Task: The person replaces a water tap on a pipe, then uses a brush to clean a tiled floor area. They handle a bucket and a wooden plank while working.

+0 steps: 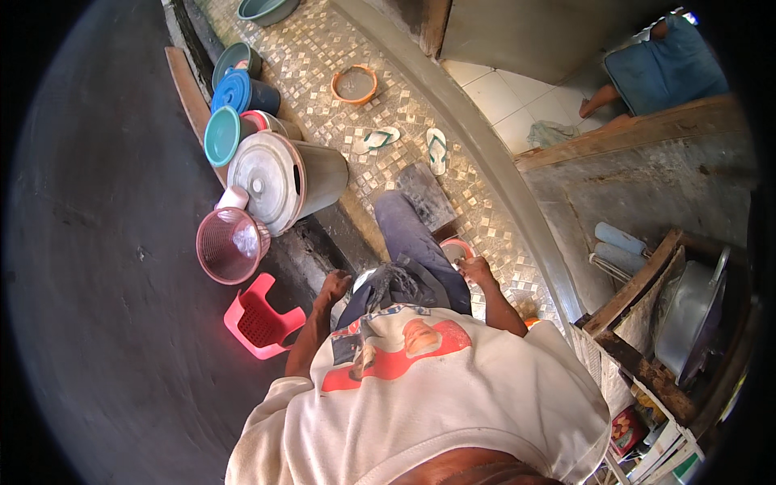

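My left hand (335,286) is by my left thigh, close to the rough grey ledge (311,250). Its fingers are curled closed; whatever they may hold is hidden. A small whitish thing (364,280) shows just right of it, partly covered by my dark, smeared trousers. My right hand (475,270) is beside my right knee with its fingers bent closed, and I cannot make out what is in them. Just beyond that hand a pink-rimmed bowl (457,247) with grey stuff inside is partly hidden by my leg. A flat grey board (427,196) lies beyond my knee.
Left stand a large lidded bucket (327,176), a pink basket (212,246), a pink plastic stool (263,323) and several tubs. Farther off are an orange basin (354,84) of grey mix and flip-flops (437,151). A person (667,69) is beyond the wall, upper right.
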Tool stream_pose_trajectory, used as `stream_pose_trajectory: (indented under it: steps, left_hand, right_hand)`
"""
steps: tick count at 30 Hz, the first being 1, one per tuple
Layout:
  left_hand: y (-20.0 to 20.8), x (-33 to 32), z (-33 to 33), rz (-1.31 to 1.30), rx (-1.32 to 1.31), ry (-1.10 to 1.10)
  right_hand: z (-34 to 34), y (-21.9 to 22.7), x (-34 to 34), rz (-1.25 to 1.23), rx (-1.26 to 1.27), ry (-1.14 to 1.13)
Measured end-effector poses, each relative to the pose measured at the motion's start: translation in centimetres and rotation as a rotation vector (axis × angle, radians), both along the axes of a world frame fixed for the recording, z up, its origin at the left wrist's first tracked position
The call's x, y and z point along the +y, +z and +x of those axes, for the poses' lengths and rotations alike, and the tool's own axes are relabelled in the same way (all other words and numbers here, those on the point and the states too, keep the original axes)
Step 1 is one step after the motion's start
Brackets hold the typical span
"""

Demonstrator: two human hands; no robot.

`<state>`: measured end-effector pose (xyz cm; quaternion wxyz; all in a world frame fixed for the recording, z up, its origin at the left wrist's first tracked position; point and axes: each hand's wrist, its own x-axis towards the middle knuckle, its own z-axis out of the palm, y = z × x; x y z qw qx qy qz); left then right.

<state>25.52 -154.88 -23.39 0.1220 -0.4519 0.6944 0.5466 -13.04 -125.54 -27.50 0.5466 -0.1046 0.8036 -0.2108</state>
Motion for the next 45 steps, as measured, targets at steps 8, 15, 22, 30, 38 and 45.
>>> stream_pose_trajectory:
  steps: [8, 15, 22, 30, 38, 45]
  left_hand:
    - [-1.0, -4.6, -2.9, -0.091, 0.064, -0.125]
    - [-5.5, -10.0, -2.8, -0.067, 0.034, -0.167]
    - [-5.5, -17.5, -7.6, -0.063, 0.235, -0.120]
    - [-3.1, -34.4, -16.3, -0.051, 0.384, -0.242]
    - [-2.8, -45.5, -21.6, 0.001, 0.154, -0.226]
    - [-5.4, -50.7, -25.2, -0.235, 0.243, -1.079]
  right_hand:
    - [-1.3, -5.5, 0.9, -0.121, 0.286, 0.278]
    - [-2.5, -2.1, -4.6, -0.139, 0.143, 0.024]
    - [-5.3, 0.0, -9.2, 0.007, 0.044, -0.193]
    - [-10.5, -0.7, -19.4, -0.161, 0.243, -0.059]
    - [-14.1, 7.3, -29.5, -0.196, 0.186, -0.470]
    - [-5.6, 0.3, -25.4, -0.132, 0.430, -0.683]
